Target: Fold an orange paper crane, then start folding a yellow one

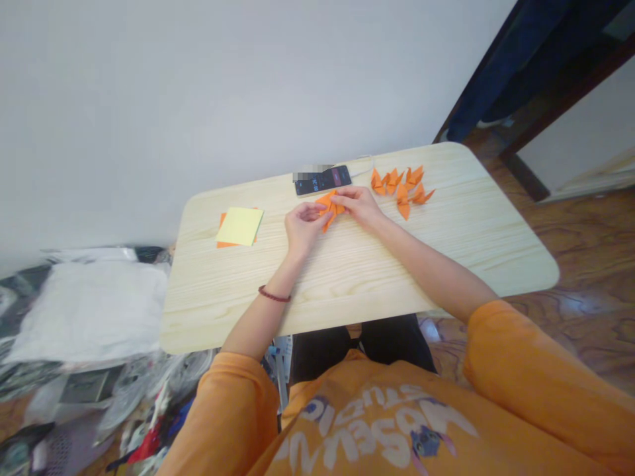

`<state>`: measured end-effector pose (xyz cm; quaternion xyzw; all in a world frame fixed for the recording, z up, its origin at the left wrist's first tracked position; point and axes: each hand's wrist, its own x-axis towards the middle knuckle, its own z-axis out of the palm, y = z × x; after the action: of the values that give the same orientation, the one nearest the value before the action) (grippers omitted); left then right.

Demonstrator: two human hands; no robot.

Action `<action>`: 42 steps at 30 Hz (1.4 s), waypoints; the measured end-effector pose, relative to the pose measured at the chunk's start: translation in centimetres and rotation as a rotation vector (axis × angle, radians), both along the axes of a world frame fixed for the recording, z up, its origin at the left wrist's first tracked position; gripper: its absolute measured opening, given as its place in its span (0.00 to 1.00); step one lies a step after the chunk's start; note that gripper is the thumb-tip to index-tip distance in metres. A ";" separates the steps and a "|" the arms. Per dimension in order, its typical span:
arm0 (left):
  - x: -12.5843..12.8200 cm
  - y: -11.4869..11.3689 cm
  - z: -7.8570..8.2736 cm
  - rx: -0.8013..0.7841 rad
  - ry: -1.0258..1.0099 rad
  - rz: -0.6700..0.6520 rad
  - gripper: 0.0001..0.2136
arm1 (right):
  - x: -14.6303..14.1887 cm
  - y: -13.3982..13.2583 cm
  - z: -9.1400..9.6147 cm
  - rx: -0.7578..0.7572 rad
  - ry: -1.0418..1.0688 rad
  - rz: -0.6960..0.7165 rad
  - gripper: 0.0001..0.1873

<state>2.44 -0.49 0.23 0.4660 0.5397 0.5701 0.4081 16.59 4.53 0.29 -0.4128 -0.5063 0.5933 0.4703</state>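
Observation:
Between my two hands, above the middle of the table [347,277], is a partly folded piece of orange origami paper [327,203]. My left hand [303,225] pinches its left and lower side between thumb and fingers. On its upper right edge, my right hand [361,205] grips it with thumb and fingertips. The fingers cover parts of the folds. To the right of my right hand stand several finished orange paper cranes [403,199] in a loose group. Left of my left hand lies a stack of square paper with a yellow sheet [241,226] over an orange one.
Just behind my hands lies a phone [323,180] with a white cable [364,165] running from its right end. A wall [223,86] borders the table's far side. Bagged items [89,311] are piled on the left. A person's legs [501,79] show at upper right.

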 end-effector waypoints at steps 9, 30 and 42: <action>-0.2 0.2 -0.1 0.007 0.014 0.009 0.09 | 0.0 -0.1 0.2 0.022 -0.016 0.010 0.17; -0.6 0.6 -1.1 -0.087 -0.116 -0.078 0.14 | 0.1 0.7 -1.4 -0.002 0.055 0.010 0.20; -0.7 0.6 -1.3 -0.113 -0.157 -0.091 0.15 | -0.2 0.5 -1.0 -0.041 0.130 -0.005 0.24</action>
<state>1.77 0.12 -1.03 0.4204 0.5156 0.5542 0.5003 16.40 5.04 -0.69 -0.3841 -0.4614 0.6281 0.4950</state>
